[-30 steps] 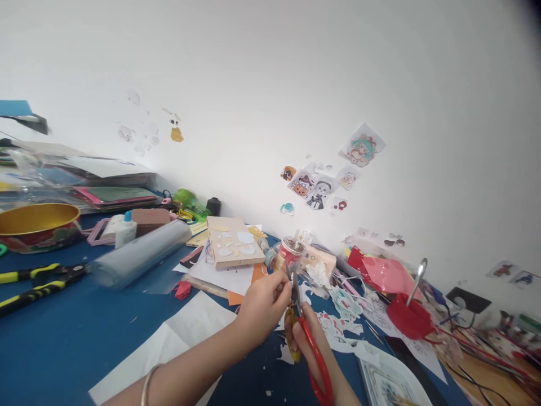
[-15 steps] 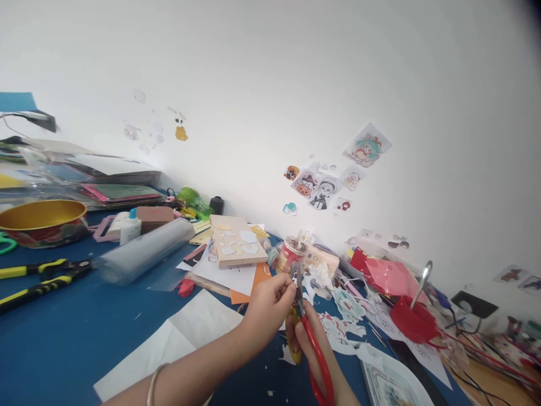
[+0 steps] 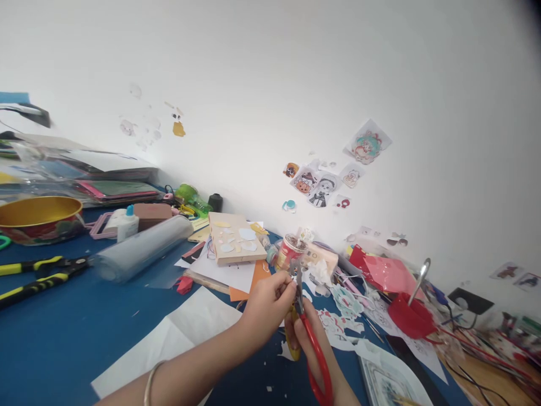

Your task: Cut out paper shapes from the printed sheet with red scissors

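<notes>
My right hand (image 3: 315,338) is wrapped around a pair of scissors (image 3: 316,355) with one red and one yellow handle, the blades pointing away from me. Just left of the blades, my left hand (image 3: 270,299) is closed in a pinch, fingertips almost at the metal. A tiny pale bit shows at those fingertips, too small to make out. Below the hands, a white paper scrap (image 3: 286,351) lies on the blue tabletop (image 3: 54,349). Under my left forearm is a creased white sheet (image 3: 169,344).
A wooden block (image 3: 236,256) carries small paper cutouts. Behind the hands stands a red cup (image 3: 289,254). Patterned paper cutouts (image 3: 338,327) and a white tray (image 3: 408,366) lie to the right. At left are pliers (image 3: 46,276), a clear roll (image 3: 143,248) and a gold bowl (image 3: 42,217).
The whole view has shifted slightly. Both hands keep nearly the same pose, and the scissor blades look closer together than before.
</notes>
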Action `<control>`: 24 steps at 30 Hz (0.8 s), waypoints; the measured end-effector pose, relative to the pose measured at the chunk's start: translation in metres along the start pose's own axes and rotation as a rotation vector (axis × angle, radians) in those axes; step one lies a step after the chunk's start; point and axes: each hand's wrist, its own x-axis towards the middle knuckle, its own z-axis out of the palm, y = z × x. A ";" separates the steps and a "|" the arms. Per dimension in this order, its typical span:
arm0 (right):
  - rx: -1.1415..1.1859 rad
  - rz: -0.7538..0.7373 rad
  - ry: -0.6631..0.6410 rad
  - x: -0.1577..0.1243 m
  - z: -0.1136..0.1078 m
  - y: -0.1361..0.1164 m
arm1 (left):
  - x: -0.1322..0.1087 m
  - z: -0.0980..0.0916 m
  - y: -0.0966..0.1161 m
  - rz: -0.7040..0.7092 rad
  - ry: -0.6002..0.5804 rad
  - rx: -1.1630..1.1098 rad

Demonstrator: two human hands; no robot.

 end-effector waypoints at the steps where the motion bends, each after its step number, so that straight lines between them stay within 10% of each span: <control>1: 0.001 0.006 0.004 0.000 0.000 0.000 | 0.000 -0.001 0.002 0.002 0.003 0.024; 10: -0.018 0.006 0.011 0.000 0.002 -0.001 | 0.000 -0.009 0.007 0.100 0.071 0.294; 24: 0.015 0.016 0.012 -0.001 0.001 -0.002 | 0.002 -0.002 0.001 0.005 0.043 -0.030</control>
